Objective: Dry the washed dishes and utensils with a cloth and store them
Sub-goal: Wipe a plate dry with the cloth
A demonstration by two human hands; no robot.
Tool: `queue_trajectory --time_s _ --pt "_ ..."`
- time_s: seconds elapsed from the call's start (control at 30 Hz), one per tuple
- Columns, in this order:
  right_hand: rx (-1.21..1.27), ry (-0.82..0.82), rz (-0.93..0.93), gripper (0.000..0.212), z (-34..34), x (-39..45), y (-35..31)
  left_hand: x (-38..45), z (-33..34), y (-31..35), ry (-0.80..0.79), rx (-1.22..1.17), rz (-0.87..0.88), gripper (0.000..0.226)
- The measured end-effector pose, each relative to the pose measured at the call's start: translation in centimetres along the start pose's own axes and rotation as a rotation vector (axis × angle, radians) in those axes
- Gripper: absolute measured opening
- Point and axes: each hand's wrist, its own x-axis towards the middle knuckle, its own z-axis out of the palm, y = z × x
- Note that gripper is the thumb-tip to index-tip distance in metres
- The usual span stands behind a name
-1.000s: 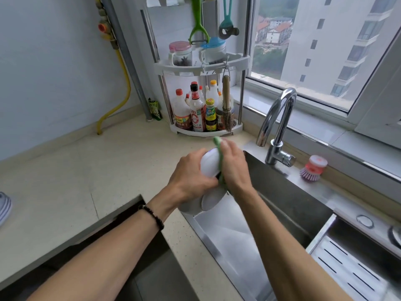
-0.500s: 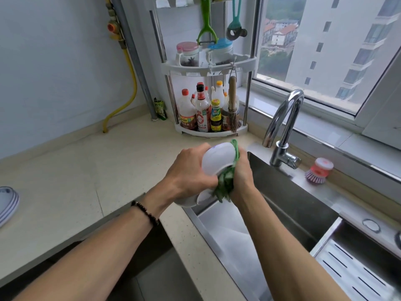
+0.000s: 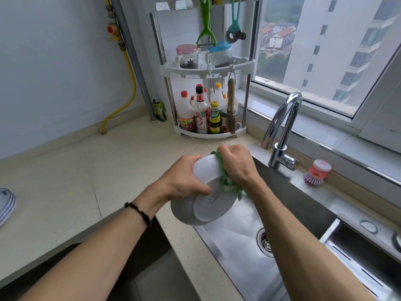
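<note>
A white bowl [image 3: 206, 203] is held tilted over the left edge of the steel sink [image 3: 238, 257], its base turned toward me. My left hand [image 3: 184, 179] grips the bowl's rim from the left, fingers curled over its outside. My right hand [image 3: 236, 166] clutches a green cloth [image 3: 225, 181] against the bowl's upper right side. Most of the cloth is hidden between that hand and the bowl.
A chrome faucet [image 3: 282, 131] rises behind the sink, with a pink dish brush [image 3: 316, 172] to its right. A corner rack [image 3: 208, 105] holds sauce bottles and jars. Stacked plates [image 3: 6, 203] sit at the far left of the beige counter [image 3: 76, 181].
The bowl has turned so its base now faces me. My right hand with the cloth has shifted over the bowl's upper side.
</note>
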Motion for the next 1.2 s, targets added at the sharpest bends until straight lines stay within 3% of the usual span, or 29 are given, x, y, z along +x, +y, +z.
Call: queue_trajectory --time_s 0.2,0.37,0.5,0.53,0.6,0.67,0.77,0.83,1.0,1.13,1.2 --pt "0.114 0.252 -0.068 0.040 4.4 -3.5 -0.5 0.0 1.8 -0.4 0.197 -0.032 0.035 0.042" --pt "0.603 0.115 0.410 0.042 2.3 -1.6 1.1 -0.5 2.5 -0.3 0.213 0.071 0.108 0.055" --pt "0.312 0.097 0.085 0.043 4.4 -3.1 0.1 0.3 3.0 0.0 0.322 0.022 0.052 0.043" --pt "0.364 0.112 0.073 0.040 4.4 -3.2 0.2 0.4 2.8 0.0 0.320 0.030 0.057 0.045" --pt "0.577 0.121 0.229 0.035 3.1 -2.5 0.3 0.1 2.5 0.1 0.292 0.023 0.092 0.053" --pt "0.660 0.149 0.364 0.048 2.4 -1.6 1.2 -0.4 2.2 0.6 0.296 0.001 0.122 0.053" --pt "0.377 0.148 0.100 0.059 3.6 -1.9 0.9 -0.1 2.3 1.0 0.358 -0.055 0.092 0.049" --pt "0.397 0.133 0.051 0.060 3.9 -2.3 1.2 -0.1 1.9 1.2 0.331 -0.044 0.100 0.048" --pt "0.950 0.140 0.584 0.062 1.9 -1.5 4.3 -1.2 1.0 1.5 0.199 -0.154 0.220 0.057" --pt "0.785 0.206 0.555 0.039 0.9 -1.3 5.3 -1.0 0.1 0.4 0.084 -0.217 0.135 0.073" --pt "0.665 0.153 0.461 0.045 -0.6 -1.5 4.4 -1.0 -0.4 0.2 0.002 -0.177 0.101 0.081"
